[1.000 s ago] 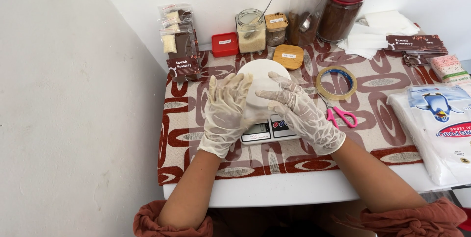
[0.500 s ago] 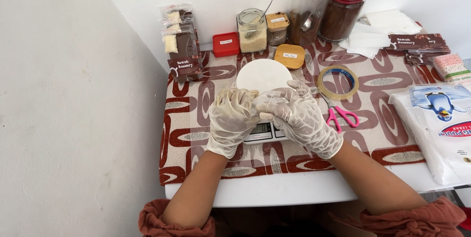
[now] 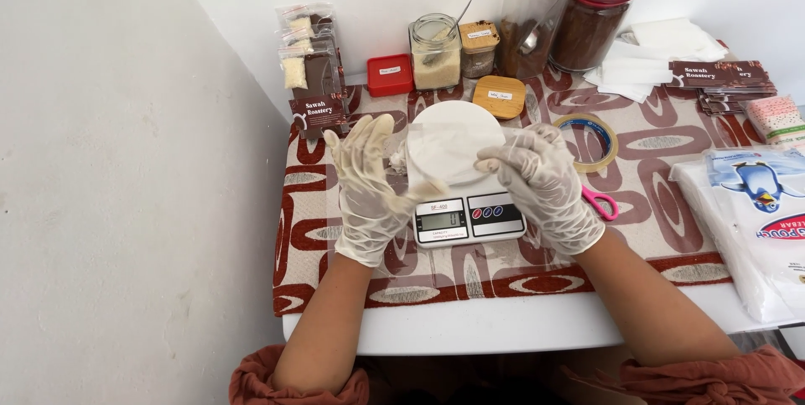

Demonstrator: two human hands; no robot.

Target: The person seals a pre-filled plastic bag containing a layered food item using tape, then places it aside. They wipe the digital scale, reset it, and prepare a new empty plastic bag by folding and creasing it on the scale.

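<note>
Patterned cloth covers the counter (image 3: 470, 283), scale (image 3: 467, 219) near-centre — gloved right hand (image 3: 545, 187) pinches what seems a clear bag (image 3: 444, 153) above its white plate; left hand (image 3: 366, 183) spreads wide, steadying it.

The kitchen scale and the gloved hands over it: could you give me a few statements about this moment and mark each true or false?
1. Both hands wear thin pale gloves. True: left hand, right hand.
2. The scale has a round white platform. True.
3. The right hand holds the scissors. False: they lie on the cloth beside it; it pinches a clear bag.
4. The tape roll sits on the scale. False: it lies on the patterned cloth.
5. The big jar has a red lid. True.
</note>
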